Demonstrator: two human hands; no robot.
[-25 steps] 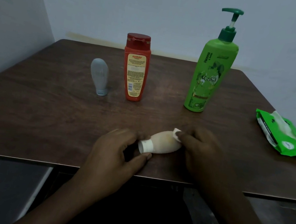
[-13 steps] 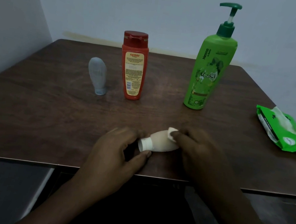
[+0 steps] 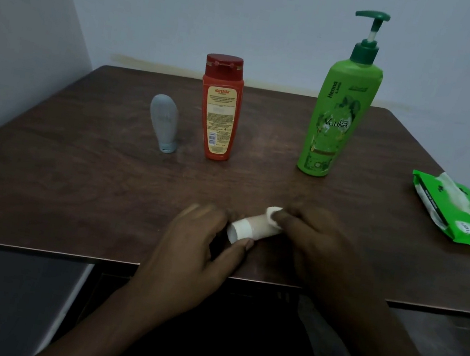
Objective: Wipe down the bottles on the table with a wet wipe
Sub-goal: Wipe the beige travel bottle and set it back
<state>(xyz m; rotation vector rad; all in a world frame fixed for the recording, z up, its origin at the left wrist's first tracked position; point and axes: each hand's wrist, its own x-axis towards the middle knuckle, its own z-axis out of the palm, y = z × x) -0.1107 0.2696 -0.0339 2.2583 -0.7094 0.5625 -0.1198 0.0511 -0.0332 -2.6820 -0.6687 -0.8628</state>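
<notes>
A small beige bottle (image 3: 252,226) with a white cap lies on its side near the table's front edge. My left hand (image 3: 199,245) holds its cap end between thumb and fingers. My right hand (image 3: 318,245) pinches a folded white wet wipe (image 3: 271,214) against the bottle's other end. Farther back stand a small grey tube (image 3: 164,123), a red shampoo bottle (image 3: 219,108) and a tall green pump bottle (image 3: 339,114).
A green pack of wet wipes (image 3: 457,211) lies open at the right edge of the brown wooden table (image 3: 74,184). Walls close in behind and to the left. Below the front edge the space is dark.
My right hand has slid the wipe a little toward the bottle's middle. The bottle and my left hand have stayed almost in place; the camera view has shifted slightly.
</notes>
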